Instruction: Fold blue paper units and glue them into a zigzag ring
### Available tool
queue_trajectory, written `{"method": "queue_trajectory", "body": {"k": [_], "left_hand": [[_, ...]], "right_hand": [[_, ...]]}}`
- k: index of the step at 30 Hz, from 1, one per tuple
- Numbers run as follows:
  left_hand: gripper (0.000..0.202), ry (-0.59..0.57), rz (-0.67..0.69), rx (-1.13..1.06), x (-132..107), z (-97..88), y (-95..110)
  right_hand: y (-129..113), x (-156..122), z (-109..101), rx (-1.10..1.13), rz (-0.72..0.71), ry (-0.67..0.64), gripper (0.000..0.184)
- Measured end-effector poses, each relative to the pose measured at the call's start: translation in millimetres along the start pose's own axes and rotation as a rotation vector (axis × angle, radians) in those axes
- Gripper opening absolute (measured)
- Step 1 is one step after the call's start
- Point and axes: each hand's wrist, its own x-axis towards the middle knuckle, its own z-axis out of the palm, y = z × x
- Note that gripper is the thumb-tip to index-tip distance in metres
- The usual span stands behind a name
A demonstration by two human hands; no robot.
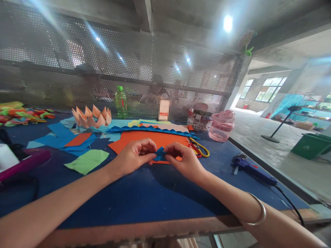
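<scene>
Orange rectangular paper sheet (160,137): partly hidden by left hand (137,153), right hand (184,158) | small blue folded paper (159,154), over sheet: ends covered | magenta plastic object (32,163), left of sheet: cut off, kind unclear | people (86,81) behind grey perforated metal screen (124,58), beyond sheet: blurred | green plastic bin (309,146), far right of sheet: cut off
</scene>
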Motion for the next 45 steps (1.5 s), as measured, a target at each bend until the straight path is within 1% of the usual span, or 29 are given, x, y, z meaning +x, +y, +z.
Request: {"method": "queue_trajectory", "body": {"k": [6,10,16,20,22,24,28,35,40,45], "left_hand": [[0.016,-0.046,-0.069,-0.151,2.2,-1.5,-3.2],[0.012,-0.023,-0.107,-0.214,0.9,-2.3,-5.4],[0.008,0.006,-0.154,-0.270,-0.4,-2.1,-6.8],[0.009,0.018,-0.192,-0.336,-0.9,-0.9,-6.0],[0.009,0.029,-0.195,-0.353,-1.3,0.2,-4.8],[0.010,0.035,-0.190,-0.349,-1.6,1.5,-3.2],[0.013,0.029,-0.185,-0.325,-1.5,3.6,-1.0],[0.013,0.024,-0.191,-0.343,-2.2,2.6,-5.4],[0.009,0.049,-0.221,-0.384,-2.2,3.8,-2.7],[0.008,0.032,-0.251,-0.430,-1.9,4.2,-2.2]], "right_hand": [[-0.6,-0.3,1.7,0.111,0.018,0.004,0.014],[-0.1,-0.4,2.4,0.144,0.003,0.021,0.013],[-2.9,-0.5,-1.3,0.139,-0.078,0.037,0.016],[-4.7,-0.7,-2.6,0.164,-0.080,0.036,0.019],[-4.0,-0.7,-1.5,0.171,-0.057,0.055,0.018],[-2.7,-0.6,0.4,0.207,-0.005,0.058,0.016],[-0.8,-0.5,3.3,0.297,0.091,0.021,0.015],[-1.4,-1.3,3.0,0.265,0.065,0.037,0.011],[-2.9,-1.2,3.2,0.262,0.040,0.051,0.008],[-5.5,-1.2,1.6,0.214,0.013,0.058,0.008]]}}
